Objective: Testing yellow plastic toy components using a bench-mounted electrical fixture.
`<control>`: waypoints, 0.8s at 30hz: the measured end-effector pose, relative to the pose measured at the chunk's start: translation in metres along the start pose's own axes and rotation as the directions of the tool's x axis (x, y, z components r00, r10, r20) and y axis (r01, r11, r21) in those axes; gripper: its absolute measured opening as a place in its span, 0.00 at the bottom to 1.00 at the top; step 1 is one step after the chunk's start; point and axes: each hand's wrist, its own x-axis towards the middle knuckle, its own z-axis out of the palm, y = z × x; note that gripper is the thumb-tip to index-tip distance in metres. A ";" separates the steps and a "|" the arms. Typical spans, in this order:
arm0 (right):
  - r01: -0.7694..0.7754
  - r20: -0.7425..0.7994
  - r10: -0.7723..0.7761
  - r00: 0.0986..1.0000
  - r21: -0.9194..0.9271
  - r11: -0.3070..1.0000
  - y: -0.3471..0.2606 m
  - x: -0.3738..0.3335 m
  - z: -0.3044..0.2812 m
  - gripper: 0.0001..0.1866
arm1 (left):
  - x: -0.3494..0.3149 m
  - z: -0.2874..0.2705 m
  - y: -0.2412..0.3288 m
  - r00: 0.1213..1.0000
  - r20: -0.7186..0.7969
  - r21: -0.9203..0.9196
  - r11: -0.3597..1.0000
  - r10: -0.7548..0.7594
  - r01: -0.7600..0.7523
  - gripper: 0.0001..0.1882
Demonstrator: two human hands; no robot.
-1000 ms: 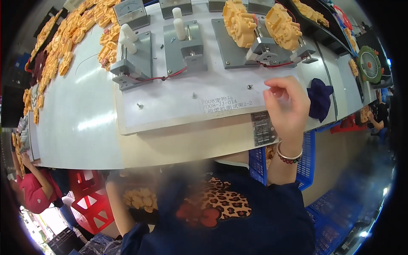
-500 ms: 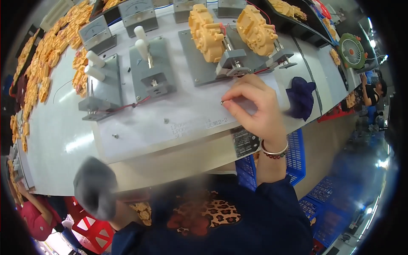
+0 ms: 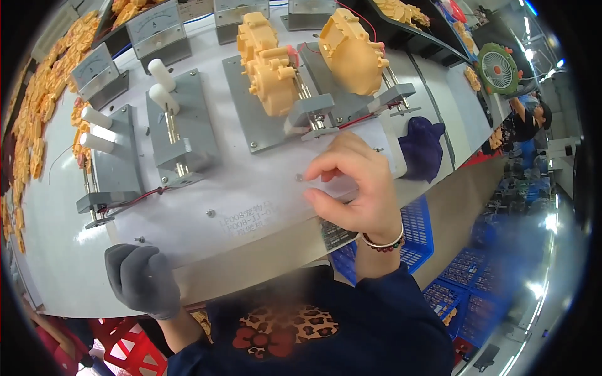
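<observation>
My right hand, bare with a bracelet at the wrist, hovers over the white sheet with thumb and forefinger apart. Just off its fingertips lies a small metal piece. My left hand, in a grey glove, is curled closed at the table's near edge; its palm side is hidden. Beyond the right hand, two grey fixtures carry yellow plastic housings, one at left and one at right, the latter with a blurred round face. Two more small metal pieces, one near the printing and one near the glove, rest on the sheet.
Two grey fixtures with white pegs, one beside the other, stand at left. Panel meters line the back. Yellow parts are heaped at far left. A dark purple cloth and green fan are at right.
My right thumb and forefinger have parted and let go of the small metal piece. The gloved left hand has come up to the table edge. The whole view has shifted.
</observation>
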 end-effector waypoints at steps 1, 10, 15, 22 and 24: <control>0.002 0.002 -0.002 1.000 -0.001 1.000 0.000 0.001 0.000 0.08 | 0.000 0.000 0.001 1.000 0.004 -0.006 1.000 0.013 -0.013 0.02; 0.001 -0.054 -0.003 0.999 -0.050 0.999 0.003 -0.001 0.002 0.07 | -0.002 0.001 -0.002 0.999 0.015 0.010 0.999 0.032 -0.032 0.03; 0.000 -0.043 -0.003 0.999 -0.064 0.998 0.002 0.000 0.001 0.06 | -0.001 0.002 0.002 1.000 0.011 -0.009 1.000 0.002 -0.002 0.03; -0.011 -0.034 0.009 0.999 -0.082 0.997 0.001 0.000 0.001 0.06 | 0.000 0.002 0.001 1.000 0.009 -0.004 1.000 0.027 -0.027 0.03; -0.010 -0.025 0.008 1.000 -0.086 0.996 0.000 0.001 0.001 0.06 | 0.000 0.002 0.000 0.999 0.015 0.007 0.999 0.036 -0.036 0.03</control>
